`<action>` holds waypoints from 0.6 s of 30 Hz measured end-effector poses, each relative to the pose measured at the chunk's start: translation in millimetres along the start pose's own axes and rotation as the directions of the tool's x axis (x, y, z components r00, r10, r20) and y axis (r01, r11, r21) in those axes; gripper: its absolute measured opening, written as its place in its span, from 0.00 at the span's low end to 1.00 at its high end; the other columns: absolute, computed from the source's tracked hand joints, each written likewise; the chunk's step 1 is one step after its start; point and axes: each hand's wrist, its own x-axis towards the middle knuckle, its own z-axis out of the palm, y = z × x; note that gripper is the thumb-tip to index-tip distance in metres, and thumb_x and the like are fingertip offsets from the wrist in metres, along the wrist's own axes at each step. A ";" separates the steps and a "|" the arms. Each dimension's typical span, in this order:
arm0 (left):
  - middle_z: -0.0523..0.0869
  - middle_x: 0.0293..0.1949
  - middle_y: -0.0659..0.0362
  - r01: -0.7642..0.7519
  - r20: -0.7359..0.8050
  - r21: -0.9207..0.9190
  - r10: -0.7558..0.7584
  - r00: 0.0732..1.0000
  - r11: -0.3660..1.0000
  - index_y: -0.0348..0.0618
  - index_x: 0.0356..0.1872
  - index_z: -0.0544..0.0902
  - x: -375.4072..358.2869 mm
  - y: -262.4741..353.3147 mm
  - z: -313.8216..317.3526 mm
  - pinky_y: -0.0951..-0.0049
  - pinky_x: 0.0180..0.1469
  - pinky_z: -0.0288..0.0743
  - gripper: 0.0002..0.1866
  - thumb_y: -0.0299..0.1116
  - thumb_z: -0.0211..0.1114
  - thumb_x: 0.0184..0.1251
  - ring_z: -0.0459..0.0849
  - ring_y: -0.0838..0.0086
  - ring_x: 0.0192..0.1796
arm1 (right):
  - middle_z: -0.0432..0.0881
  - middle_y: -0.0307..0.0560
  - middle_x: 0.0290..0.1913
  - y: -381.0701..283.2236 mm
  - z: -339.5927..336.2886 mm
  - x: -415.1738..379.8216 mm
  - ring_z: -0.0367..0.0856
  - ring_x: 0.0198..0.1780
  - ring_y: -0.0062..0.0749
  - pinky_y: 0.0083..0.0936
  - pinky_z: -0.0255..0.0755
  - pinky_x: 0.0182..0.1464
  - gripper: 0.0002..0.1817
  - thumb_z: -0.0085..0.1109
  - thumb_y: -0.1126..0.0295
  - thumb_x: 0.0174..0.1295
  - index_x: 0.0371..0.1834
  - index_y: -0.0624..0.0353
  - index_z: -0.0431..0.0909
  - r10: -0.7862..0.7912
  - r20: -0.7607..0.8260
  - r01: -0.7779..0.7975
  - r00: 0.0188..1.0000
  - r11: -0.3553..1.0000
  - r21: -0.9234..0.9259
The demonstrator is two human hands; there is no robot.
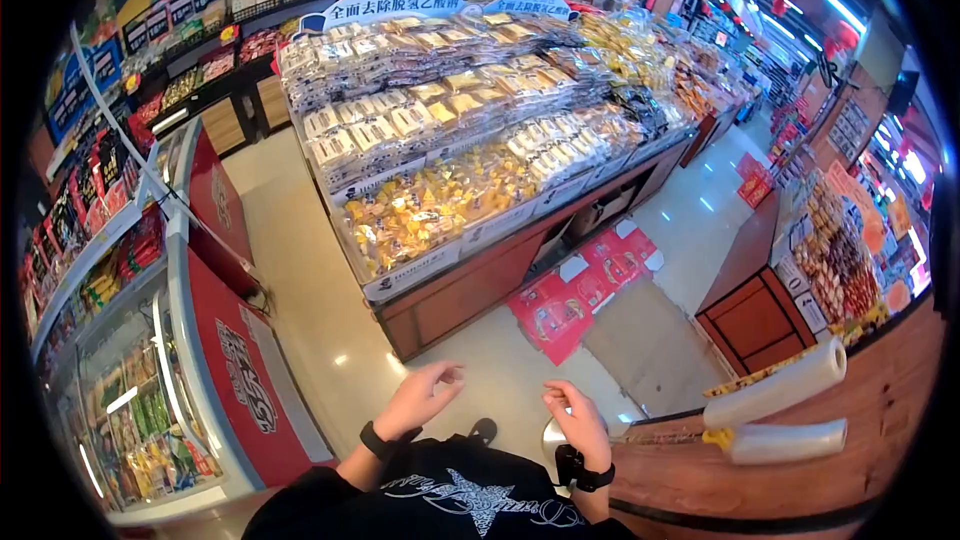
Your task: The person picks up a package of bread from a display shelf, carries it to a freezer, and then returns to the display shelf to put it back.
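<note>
I note left hand [420, 403] and right hand [582, 428] empty, loosely curled, short of the stand [460, 310]; packets [405, 121] rise in tiers, presumably for visibility.

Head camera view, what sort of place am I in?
Probably a supermarket: there's a display stand stacked with packaged foods, price signs, and rolls of clear plastic.

display stand [460, 305]: wrapped breads [390, 125] | floor [310, 310]: red sheeting [585, 288], probably cardboard | wooden counter [910, 380]: plastic rolls [785, 385]
</note>
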 end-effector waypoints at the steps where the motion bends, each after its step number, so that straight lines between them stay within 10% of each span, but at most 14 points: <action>1: 0.84 0.43 0.52 -0.012 -0.040 0.063 0.014 0.999 0.998 0.42 0.54 0.77 1.3 -0.6 -0.8 0.67 0.51 0.74 0.19 0.37 0.61 0.65 0.83 0.63 0.47 | 0.82 0.47 0.41 -0.7 0.1 3.0 0.80 0.43 0.30 0.24 0.71 0.49 0.16 0.57 0.68 0.63 0.53 0.60 0.75 -0.028 -0.006 0.028 1.000 1.000 0.000; 18: 0.84 0.39 0.51 0.059 -0.211 0.046 -0.048 0.976 0.997 0.38 0.52 0.77 127.8 -7.9 10.7 0.70 0.47 0.77 0.16 0.33 0.61 0.65 0.84 0.66 0.43 | 0.83 0.45 0.41 44.1 -55.9 142.6 0.79 0.42 0.23 0.22 0.70 0.46 0.19 0.55 0.69 0.65 0.58 0.61 0.70 0.012 0.141 -0.024 0.990 0.996 0.087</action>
